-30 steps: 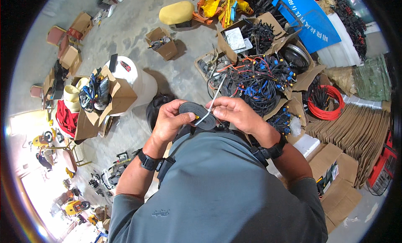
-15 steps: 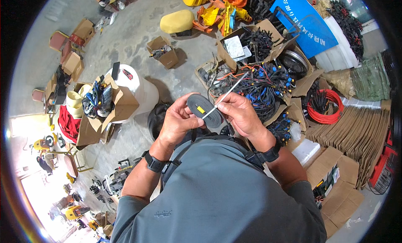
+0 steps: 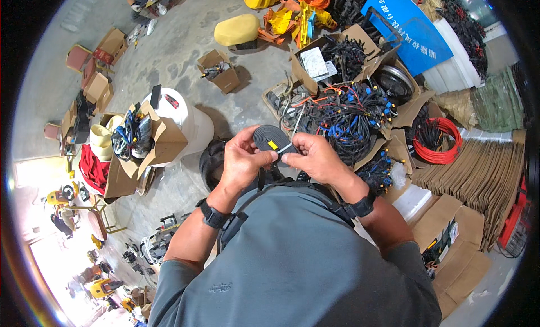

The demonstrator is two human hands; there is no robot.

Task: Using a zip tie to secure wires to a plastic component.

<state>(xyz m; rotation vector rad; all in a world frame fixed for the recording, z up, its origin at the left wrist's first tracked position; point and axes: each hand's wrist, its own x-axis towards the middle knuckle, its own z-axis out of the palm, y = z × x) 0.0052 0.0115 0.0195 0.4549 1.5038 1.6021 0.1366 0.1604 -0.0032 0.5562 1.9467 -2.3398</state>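
Observation:
A flat, dark grey coil (image 3: 264, 134), wound like a strap or ribbon cable, is held up in front of my chest. It bears a small yellow tag (image 3: 273, 144). My left hand (image 3: 241, 161) is closed on the coil's left side, the thumb along its lower edge. A white cable tie (image 3: 285, 147) crosses the right part of the coil, and its thin tail sticks up and away. My right hand (image 3: 319, 161) pinches the coil's right end beside the tie. Those fingers partly hide the coil there.
Beyond my hands lies a heap of black cables with blue connectors (image 3: 351, 116), among cardboard boxes. A white drum (image 3: 194, 124) and an open box of cables (image 3: 163, 138) stand left. At right are an orange-red cable coil (image 3: 439, 155) and stacked cardboard (image 3: 467, 180). Another person (image 3: 147, 0) is far off.
My right hand has turned and moved in lower against the coil. The tie's tail, earlier stretched toward upper right, now stands more upright and shows less.

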